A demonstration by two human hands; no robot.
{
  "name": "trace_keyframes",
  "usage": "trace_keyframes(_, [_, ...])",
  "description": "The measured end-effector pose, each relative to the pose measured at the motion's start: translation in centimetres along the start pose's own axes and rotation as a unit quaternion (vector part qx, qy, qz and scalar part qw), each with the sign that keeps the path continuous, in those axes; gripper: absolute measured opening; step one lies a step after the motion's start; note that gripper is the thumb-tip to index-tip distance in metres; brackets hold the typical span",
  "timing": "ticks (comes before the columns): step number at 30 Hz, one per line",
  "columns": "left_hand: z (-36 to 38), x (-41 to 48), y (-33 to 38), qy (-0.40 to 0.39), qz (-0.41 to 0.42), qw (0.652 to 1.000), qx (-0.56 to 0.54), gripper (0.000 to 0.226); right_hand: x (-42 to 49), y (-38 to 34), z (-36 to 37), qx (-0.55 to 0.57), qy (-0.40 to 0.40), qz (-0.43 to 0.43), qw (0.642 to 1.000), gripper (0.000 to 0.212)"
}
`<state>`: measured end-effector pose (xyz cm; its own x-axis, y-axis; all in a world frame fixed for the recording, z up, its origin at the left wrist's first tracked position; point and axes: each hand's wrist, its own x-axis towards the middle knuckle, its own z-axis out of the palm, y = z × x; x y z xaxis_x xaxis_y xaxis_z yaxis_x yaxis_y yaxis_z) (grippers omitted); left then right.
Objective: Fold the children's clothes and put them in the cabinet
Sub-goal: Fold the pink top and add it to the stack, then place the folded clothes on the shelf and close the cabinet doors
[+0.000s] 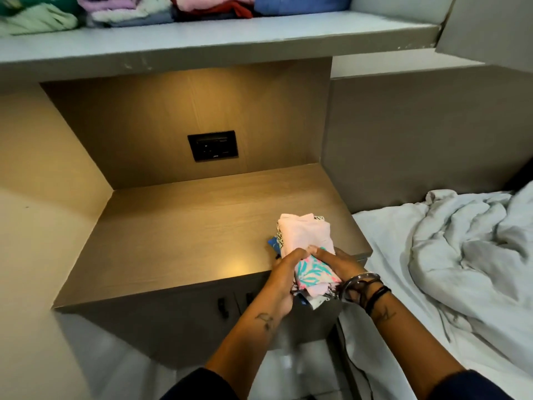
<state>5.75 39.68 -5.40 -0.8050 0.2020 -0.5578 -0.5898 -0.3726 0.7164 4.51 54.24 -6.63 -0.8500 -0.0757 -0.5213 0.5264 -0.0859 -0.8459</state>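
Observation:
A small stack of folded children's clothes [305,238], pale pink on top with a teal and pink leaf-print piece beneath, is held over the front right corner of the wooden nightstand [184,241]. My left hand [284,274] grips the stack's near left side. On its near right side is my right hand [337,262], with bracelets on the wrist. Folded clothes [161,8] in green, lilac, pink, red and blue lie in a row on the open cabinet shelf [219,44] above.
A black socket panel [212,145] sits in the lit niche's back wall. The nightstand has doors with dark handles [222,307] below. A bed with a rumpled white duvet [461,255] lies to the right, a padded headboard behind it.

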Motion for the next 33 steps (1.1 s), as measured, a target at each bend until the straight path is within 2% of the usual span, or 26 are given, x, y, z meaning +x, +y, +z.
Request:
trace_keyframes(2, [-1.6, -3.7, 0.1, -0.028, 0.032, 0.999, -0.004, 0.041, -2.9, 0.8, 1.7, 0.049, -0.047, -0.019, 0.997, 0.068])
trace_keyframes(4, [-2.8, -7.1, 0.3, -0.066, 0.052, 0.996, -0.005, 0.051, -5.8, 1.2, 3.1, 0.101, -0.103, -0.013, 0.989, 0.048])
trace_keyframes(7, [-4.1, -11.6, 0.9, -0.131, 0.069, 0.989, 0.007, 0.062, -10.1, 1.5, 5.2, 0.161, -0.153, -0.019, 0.975, 0.054])
trace_keyframes(9, [-4.4, -13.9, 1.7, -0.156, 0.075, 0.985, 0.005, 0.058, -12.5, 0.8, 6.3, 0.186, -0.168, -0.049, 0.967, 0.054])
trace_keyframes(12, [-4.1, -17.0, 3.3, -0.162, 0.087, 0.983, 0.013, 0.052, -16.3, -1.8, 7.5, 0.151, -0.098, -0.115, 0.977, 0.066])
trace_keyframes(15, [-2.7, -19.5, 6.2, -0.168, 0.145, 0.975, 0.031, 0.058, -19.6, -5.6, 7.7, 0.122, -0.021, -0.201, 0.972, 0.076])
trace_keyframes(19, [2.1, -21.9, 12.5, -0.173, 0.264, 0.949, 0.024, 0.061, -23.2, -13.2, 8.4, 0.086, -0.006, -0.373, 0.924, 0.055])
trace_keyframes(22, [6.6, -22.5, 19.1, -0.149, 0.338, 0.929, 0.028, 0.066, -24.3, -21.1, 8.4, 0.047, 0.014, -0.452, 0.891, 0.032])
trace_keyframes(24, [9.7, -22.1, 23.8, -0.151, 0.349, 0.924, 0.05, 0.058, -23.8, -26.7, 8.0, 0.021, 0.047, -0.463, 0.885, 0.016])
trace_keyframes(26, [12.7, -20.9, 27.9, -0.147, 0.35, 0.921, 0.085, 0.048, -22.6, -31.9, 7.4, 0.011, 0.094, -0.452, 0.887, 0.009])
trace_keyframes(28, [15.6, -19.2, 31.8, -0.123, 0.337, 0.926, 0.121, 0.048, -20.7, -36.6, 6.6, 0.015, 0.12, -0.42, 0.899, 0.012])
trace_keyframes(30, [17.8, -17.1, 34.6, -0.109, 0.307, 0.936, 0.135, 0.051, -18.1, -40.1, 5.9, -0.025, 0.165, -0.399, 0.902, 0.002])
trace_keyframes(33, [20.3, -12.6, 37.6, -0.087, 0.256, 0.951, 0.149, 0.058, -13.4, -44.3, 4.4, -0.062, 0.228, -0.375, 0.897, 0.01])
